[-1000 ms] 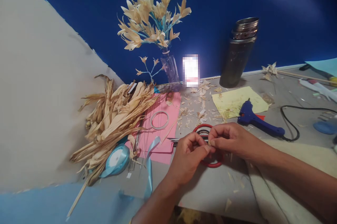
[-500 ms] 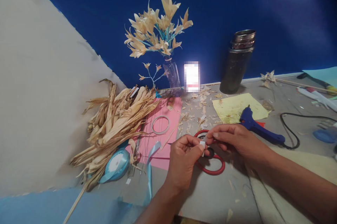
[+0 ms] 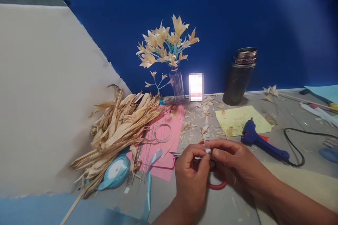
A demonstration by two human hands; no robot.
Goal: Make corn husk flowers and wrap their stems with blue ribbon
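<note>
Both hands, left hand [image 3: 191, 170] and right hand [image 3: 232, 160], pinch a tiny white strip [image 3: 207, 151] between fingertips. They hide most of the red scissors [image 3: 219, 183] underneath.

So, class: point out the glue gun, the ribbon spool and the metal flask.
glue gun [image 3: 260, 141], head view, on its blue body.
ribbon spool [image 3: 115, 170], head view, on its pale face.
metal flask [image 3: 238, 81], head view, on its dark side.

head cam | looks fwd+down | close over hands | table [image 3: 285, 112] to blue wall [image 3: 237, 13]
</note>
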